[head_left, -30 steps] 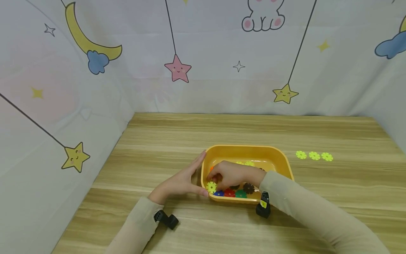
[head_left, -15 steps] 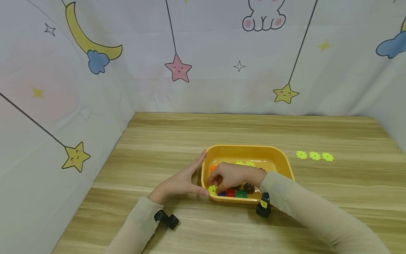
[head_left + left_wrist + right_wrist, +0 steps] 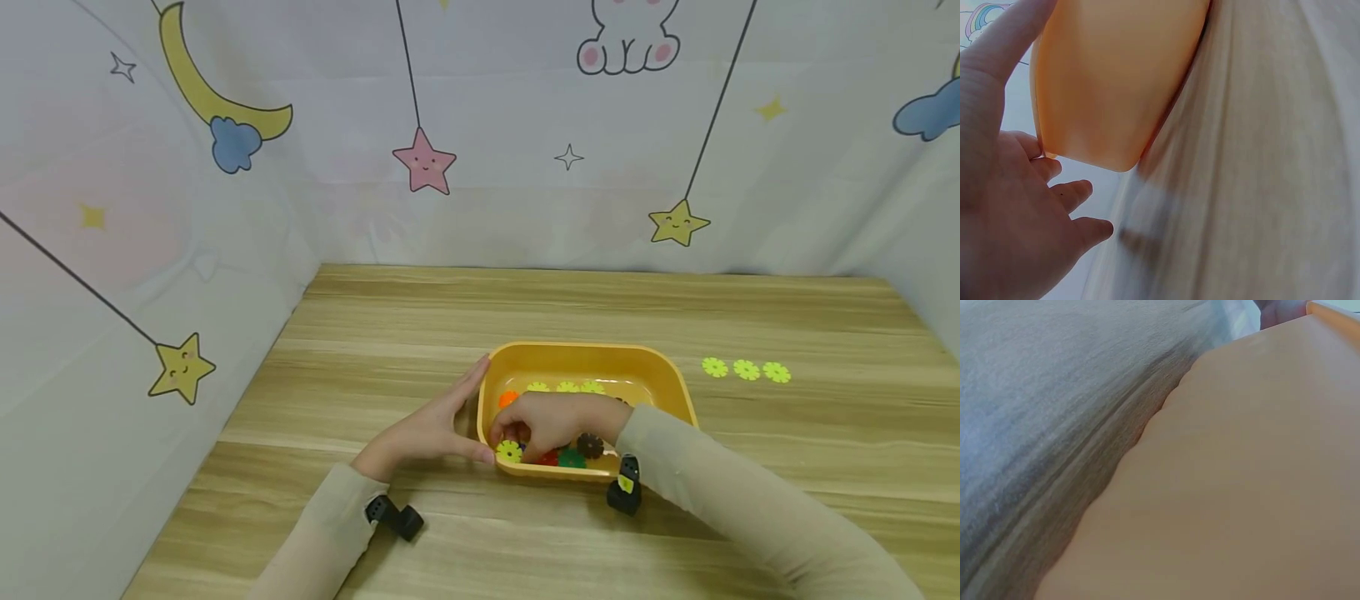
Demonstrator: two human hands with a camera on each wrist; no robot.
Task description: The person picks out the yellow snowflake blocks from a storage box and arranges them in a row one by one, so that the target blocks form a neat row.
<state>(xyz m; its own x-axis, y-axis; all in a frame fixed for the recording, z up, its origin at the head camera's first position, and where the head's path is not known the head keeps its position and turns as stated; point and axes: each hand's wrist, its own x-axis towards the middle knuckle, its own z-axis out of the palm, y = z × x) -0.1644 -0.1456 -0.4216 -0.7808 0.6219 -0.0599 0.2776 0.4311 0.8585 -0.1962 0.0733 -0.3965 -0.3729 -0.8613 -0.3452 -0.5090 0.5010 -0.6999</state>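
Observation:
A yellow-orange plastic tray stands on the table with flower-shaped interlocking discs inside. My left hand lies against its left end, fingers spread along the wall and thumb at the near corner. From the left wrist view, the thumb reaches along the tray's outer wall. Inside the tray, my right hand has bent fingers and thumb about a yellow flower disc at the near left corner; its fingertips are partly hidden. Close by lie a red disc, a green disc and a brown disc.
Along the tray's far side are an orange disc and several yellow discs. Three yellow discs lie in a row on the wooden table, right of the tray. A printed curtain hangs behind the table.
My right hand has shifted slightly toward the near side, and the yellow disc at its fingertips has moved right and nearer. More far-side discs now show. The left hand holds its place.

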